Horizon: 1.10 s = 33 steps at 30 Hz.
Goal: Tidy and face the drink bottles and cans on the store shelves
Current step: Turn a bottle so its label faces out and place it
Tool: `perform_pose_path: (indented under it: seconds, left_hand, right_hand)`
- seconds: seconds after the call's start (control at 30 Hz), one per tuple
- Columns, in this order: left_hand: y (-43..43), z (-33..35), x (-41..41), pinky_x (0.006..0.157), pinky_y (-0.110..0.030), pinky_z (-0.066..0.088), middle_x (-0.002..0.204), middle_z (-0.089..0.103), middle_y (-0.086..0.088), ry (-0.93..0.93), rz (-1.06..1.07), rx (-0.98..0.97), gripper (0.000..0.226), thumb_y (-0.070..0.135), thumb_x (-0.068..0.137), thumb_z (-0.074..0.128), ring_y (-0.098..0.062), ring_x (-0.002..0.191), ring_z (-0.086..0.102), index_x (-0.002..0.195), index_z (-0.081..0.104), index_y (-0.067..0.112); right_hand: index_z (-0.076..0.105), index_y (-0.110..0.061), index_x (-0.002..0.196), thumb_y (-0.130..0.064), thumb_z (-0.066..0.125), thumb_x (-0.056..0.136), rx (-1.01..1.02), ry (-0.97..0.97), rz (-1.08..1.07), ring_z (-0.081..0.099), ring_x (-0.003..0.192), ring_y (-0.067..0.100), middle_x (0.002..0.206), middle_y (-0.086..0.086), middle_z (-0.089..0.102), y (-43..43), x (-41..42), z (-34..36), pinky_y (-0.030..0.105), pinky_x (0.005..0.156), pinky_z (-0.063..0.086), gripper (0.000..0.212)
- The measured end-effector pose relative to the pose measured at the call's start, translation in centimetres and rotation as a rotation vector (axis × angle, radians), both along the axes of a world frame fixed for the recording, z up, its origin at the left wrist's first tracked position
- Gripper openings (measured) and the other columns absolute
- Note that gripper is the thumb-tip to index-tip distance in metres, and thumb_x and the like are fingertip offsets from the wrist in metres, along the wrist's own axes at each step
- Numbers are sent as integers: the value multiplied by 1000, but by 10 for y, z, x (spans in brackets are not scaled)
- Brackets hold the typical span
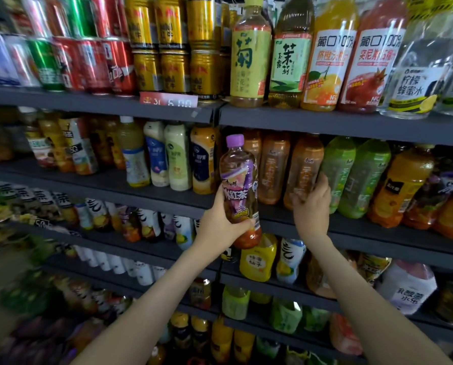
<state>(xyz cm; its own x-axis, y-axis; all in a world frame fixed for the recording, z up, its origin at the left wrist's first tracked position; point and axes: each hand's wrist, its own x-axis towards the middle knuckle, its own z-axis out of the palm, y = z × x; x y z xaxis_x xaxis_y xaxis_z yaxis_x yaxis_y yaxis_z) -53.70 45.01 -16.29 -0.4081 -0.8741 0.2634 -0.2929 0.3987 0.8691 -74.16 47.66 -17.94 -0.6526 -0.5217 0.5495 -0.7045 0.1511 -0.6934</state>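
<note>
Dark grey metal shelves (93, 102) run across the whole view in stacked tiers, packed with drinks. The left side is smeared with blur.

At far left on the top tier stand red and green cans (62, 61), stacked in 2 layers, their print too blurred to read. Beside them are gold cans (167, 48), also 2 high. A red price tag (168, 100) on the shelf lip below them reads 6.00. On the tier beneath stand pale milky bottles (167, 156).

Near the middle, the left hand (220, 222) is wrapped round the lower half of a purple-capped bottle (239, 185). It holds the bottle upright in front of the shelf lip, off the shelf. The purple label reads 红茶. Above it on the top tier stands a tall yellow-label bottle (250, 54) marked 菊, then a green-label bottle (288, 59) marked 茉莉. Below the hand sits a yellow bottle (258, 259) marked 柚子.

Just to the right, the right hand (312, 206) curls thumb and fingers round the lower part of an amber tea bottle (305, 164). That bottle stands on the second tier, just beside the green bottles (362, 177).

Further right on the top tier are an orange juice bottle (330, 61) and a red juice bottle (370, 61), both printed 100% and NFC. After them comes a clear bottle (417, 83) labelled 柠檬蜂蜜水.
</note>
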Motion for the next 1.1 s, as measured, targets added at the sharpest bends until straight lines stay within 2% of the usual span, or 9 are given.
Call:
perform_pose_path:
  seconds: [0.1,0.17,0.23,0.33,0.47,0.63,0.8,0.97,1.1]
  left_hand:
    - [4,-2,0,99,-35,46,127,59,8,2,-14,5,93,35,72,80,-12,114,57,147,25,31]
    - [7,-2,0,96,-32,48,122,61,10,-10,-29,11,89,34,72,80,-10,111,58,145,28,33]
    - [9,-2,-2,90,-28,49,115,63,14,-31,-59,5,84,35,72,80,-8,106,60,141,32,37]
    - [12,-4,-7,85,-30,52,107,65,18,-73,-112,-23,79,36,71,80,-8,100,62,136,36,44]
    - [16,-8,-14,84,-34,54,109,64,20,-131,-206,-13,85,38,70,79,-10,101,64,138,30,47]
    - [20,-14,-15,87,-30,53,125,61,14,-147,-330,-35,115,47,74,77,-6,103,63,136,-19,63]
    - [12,-19,-7,98,-30,48,135,55,13,-129,-525,44,104,33,81,74,0,111,59,135,-9,68]
    - [5,-25,0,98,-23,46,136,53,13,-98,-575,95,101,28,83,73,3,113,57,135,-2,69]
    - [2,-37,11,96,-38,49,129,57,-1,-34,-504,130,99,27,80,76,-12,117,56,133,5,72]
  right_hand:
    - [28,-3,143,-23,66,89,-109,-120,121,45,123,24,137,14,44,13,20,10,28,96,41,69]
    - [41,-13,134,-32,65,89,-114,-211,307,56,104,15,117,3,57,26,34,20,24,86,48,54]
    - [47,-24,124,-45,63,84,-8,-297,526,58,98,8,106,-7,59,38,44,27,26,83,51,48]
    - [43,-31,128,-54,69,72,174,-359,697,56,103,-3,114,-15,58,46,50,26,19,85,47,65]
    - [46,-23,130,-37,80,73,223,-359,620,57,98,-5,113,-13,61,50,44,24,12,77,46,68]
    - [60,-22,119,-33,83,70,187,-538,596,67,98,9,107,-6,70,60,35,17,36,91,54,55]
    - [64,-21,110,-21,80,74,148,-680,623,69,96,12,102,-3,73,69,35,12,35,87,55,39]
    - [60,-16,119,-21,77,77,139,-723,625,69,92,9,105,-2,72,69,48,4,17,66,52,46]
    - [39,-30,136,-40,80,63,152,-686,605,62,111,15,121,-2,65,62,60,-7,42,93,53,85]
